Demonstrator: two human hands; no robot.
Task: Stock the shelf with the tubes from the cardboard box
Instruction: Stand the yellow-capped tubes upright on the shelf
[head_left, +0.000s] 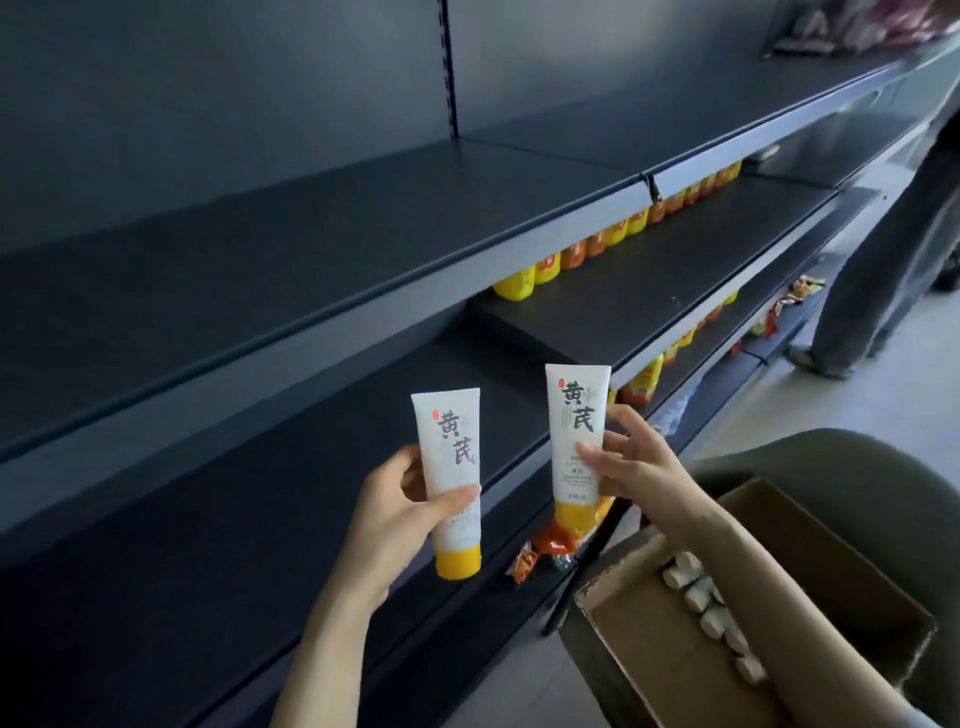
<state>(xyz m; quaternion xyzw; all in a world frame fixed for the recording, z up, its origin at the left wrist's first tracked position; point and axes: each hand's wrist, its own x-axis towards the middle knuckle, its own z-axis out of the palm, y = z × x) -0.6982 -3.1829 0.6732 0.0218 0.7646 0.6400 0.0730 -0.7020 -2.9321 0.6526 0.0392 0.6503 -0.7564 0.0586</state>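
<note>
Currently, the left hand is gripping the left tube around its lower body, with the thumb across the front and the yellow cap pointing down. The right hand is pinching the right tube at mid-body between thumb and fingers, cap likewise down. Both tubes are being held upright, side by side but apart, in front of the shelf, a dark matte board, and neither is touching it. An upper shelf is running above it against a dark back panel. Yellow and orange bottles are standing in a row on the next bay's board to the right. Snack packets are lying on a lower level beneath the right tube. The box is sitting open under the right forearm, with spare tubes lining one side. Another person's legs are standing on the pale floor at far right.
</note>
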